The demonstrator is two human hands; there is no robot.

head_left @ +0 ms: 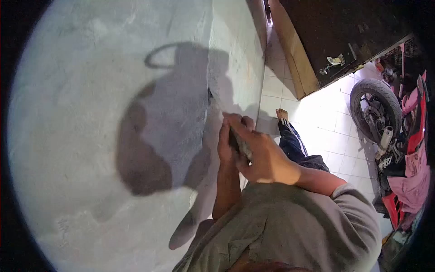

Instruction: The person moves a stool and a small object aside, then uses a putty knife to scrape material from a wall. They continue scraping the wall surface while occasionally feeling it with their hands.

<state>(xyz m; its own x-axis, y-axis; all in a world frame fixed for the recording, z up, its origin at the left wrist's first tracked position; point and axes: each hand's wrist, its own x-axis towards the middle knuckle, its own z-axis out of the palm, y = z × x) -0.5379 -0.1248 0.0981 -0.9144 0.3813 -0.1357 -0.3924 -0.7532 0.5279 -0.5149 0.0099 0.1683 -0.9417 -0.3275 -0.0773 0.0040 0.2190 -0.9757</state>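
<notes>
The head camera shows both hands meeting at the corner edge [211,102] of a grey plastered wall [81,136]. The right hand [267,158] is wrapped tight around a dark, narrow tool [238,144]. The left hand [225,138] curls its fingers around the tool's far end, right against the edge. What kind of tool it is cannot be told, since the hands cover most of it. The tool sits between the two palms, with its tip at the corner, just below a small dark chip in the edge. The likely risk is a slip: the edge is narrow, so a push at a slight angle could send the tip off to one side. That could scrape the left fingers or break more of the corner away. The person's own shadow [167,131] also falls across the spot and makes the contact harder to see. The wall face is rough and pale, with patchy tones. Below, a bare foot [282,113] stands on white floor tiles [326,131], which could be slick underfoot. A dark wooden door [344,31] is behind, and a red motorcycle [385,122] draped with pink cloth [414,181] is parked near.
</notes>
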